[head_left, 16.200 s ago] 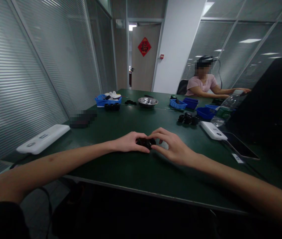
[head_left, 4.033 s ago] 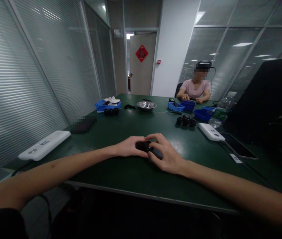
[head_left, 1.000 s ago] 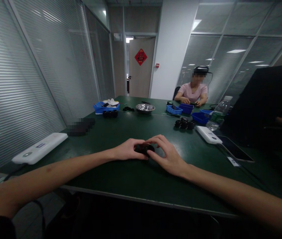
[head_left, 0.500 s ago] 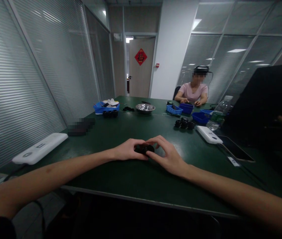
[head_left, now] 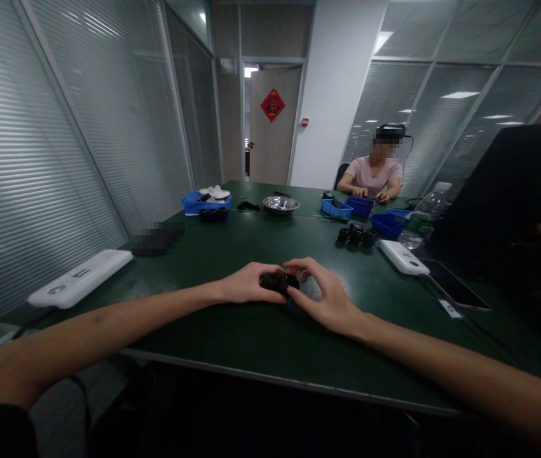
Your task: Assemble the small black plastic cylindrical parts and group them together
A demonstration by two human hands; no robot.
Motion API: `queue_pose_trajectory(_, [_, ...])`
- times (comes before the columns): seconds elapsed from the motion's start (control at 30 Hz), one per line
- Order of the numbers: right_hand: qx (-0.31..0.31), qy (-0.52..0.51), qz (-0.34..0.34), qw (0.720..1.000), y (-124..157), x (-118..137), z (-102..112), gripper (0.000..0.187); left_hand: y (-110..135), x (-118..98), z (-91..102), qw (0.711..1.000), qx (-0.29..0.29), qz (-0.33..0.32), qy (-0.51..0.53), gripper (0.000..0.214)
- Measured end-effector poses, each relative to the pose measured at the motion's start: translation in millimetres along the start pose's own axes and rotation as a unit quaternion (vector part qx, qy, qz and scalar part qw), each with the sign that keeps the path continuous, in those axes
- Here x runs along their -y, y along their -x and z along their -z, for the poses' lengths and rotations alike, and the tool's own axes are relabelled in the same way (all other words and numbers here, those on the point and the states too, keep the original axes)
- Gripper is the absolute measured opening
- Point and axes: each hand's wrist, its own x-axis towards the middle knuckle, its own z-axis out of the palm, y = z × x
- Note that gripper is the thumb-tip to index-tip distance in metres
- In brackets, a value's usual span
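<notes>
While pinched on the left, loosely arched over on the right

Compared with four seconds ago, see right hand (head_left: 325,292) opened out: fingers lifted from the top of black part (head_left: 273,281), thumb near its right end. Cannot tell whether pinching. See left hand (head_left: 246,283) as before, thumb and fingers closed on the part's left side, low over the near middle of table (head_left: 232,337).

Noted glossy, rounded black surface on part, finer shape lost in shadow. Noted smooth green tabletop with soft sheen, pale straight edge. Also logged, farther off: shiny round steel bowl (head_left: 280,212), lumpy cluster of black pieces (head_left: 356,236), clear plastic bottle (head_left: 420,221), rounded white slab (head_left: 80,278) on left.
</notes>
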Motion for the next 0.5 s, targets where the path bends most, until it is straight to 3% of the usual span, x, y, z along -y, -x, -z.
queue_pose_trajectory(0.1, [0.007, -0.010, 0.028, 1.000, 1.4, 0.7, 1.2, 0.042, -0.1, -0.2, 0.0, 1.000, -0.001, -0.005, 0.009, 0.056])
queue_pose_trajectory(0.23, [-0.022, 0.011, -0.004, 1.000, 0.3, 0.1, 0.9, 0.044, -0.5, -1.8, -0.1, 1.000, 0.003, 0.005, -0.003, 0.054])
queue_pose_trajectory(0.33, [-0.011, 0.015, -0.012, 1.000, -0.5, -0.7, -0.3, 0.040, -0.3, -2.4, -0.1, 1.000, 0.002, 0.009, 0.006, 0.052])
queue_pose_trajectory(0.5, [0.016, -0.010, 0.034, 0.999, 2.3, 2.5, -0.5, 0.042, 0.1, 0.6, 0.6, 1.000, 0.012, -0.008, 0.022, 0.057])
